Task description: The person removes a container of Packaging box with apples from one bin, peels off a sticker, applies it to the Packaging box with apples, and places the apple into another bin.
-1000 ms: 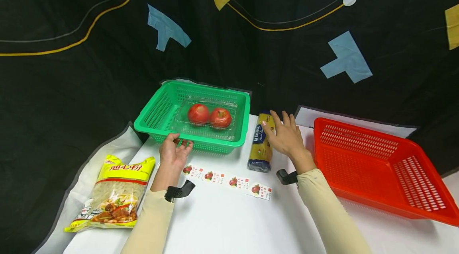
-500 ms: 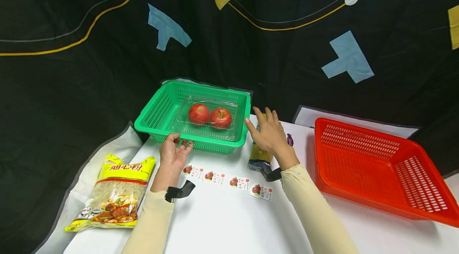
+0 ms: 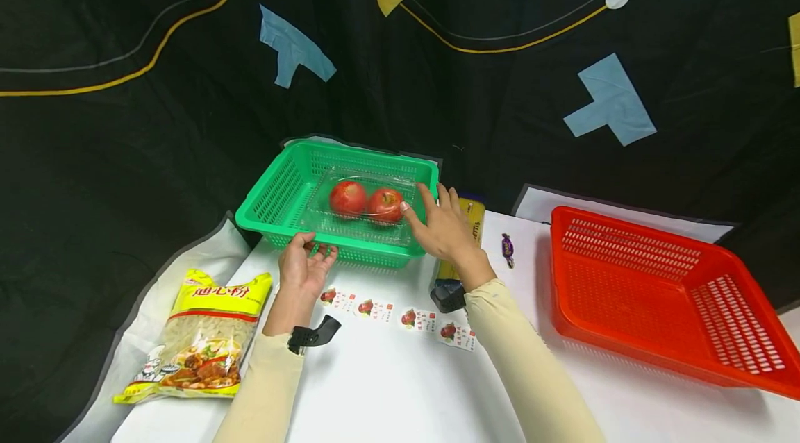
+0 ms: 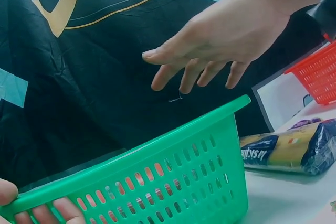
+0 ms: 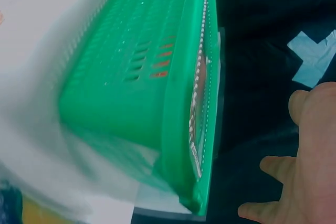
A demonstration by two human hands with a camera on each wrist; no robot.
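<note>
In the head view my left hand (image 3: 303, 273) holds the near rim of a green basket (image 3: 337, 254). The left wrist view has its thumb over the rim and its fingers (image 4: 67, 209) under it. Two red apples (image 3: 348, 198) lie in a clear plastic container (image 3: 321, 224) inside the basket. My right hand (image 3: 445, 229), fingers spread, is above the basket's right end and holds nothing. Both wrist views show it apart from the rim. Partly hidden under the right arm lies a yellow and blue spaghetti packet (image 3: 473, 217).
Right of the packet lies a purple wrapped candy (image 3: 507, 250), then a red basket (image 3: 625, 297). At the left is a yellow bag of pasta (image 3: 203, 339). A row of apple-print labels (image 3: 409, 319) lies in front of the green basket. A dark curtain (image 3: 500, 116) hangs behind the table.
My right hand has moved left from above the spaghetti packet to the green basket's right end, uncovering the candy. The left hand stays at the rim.
</note>
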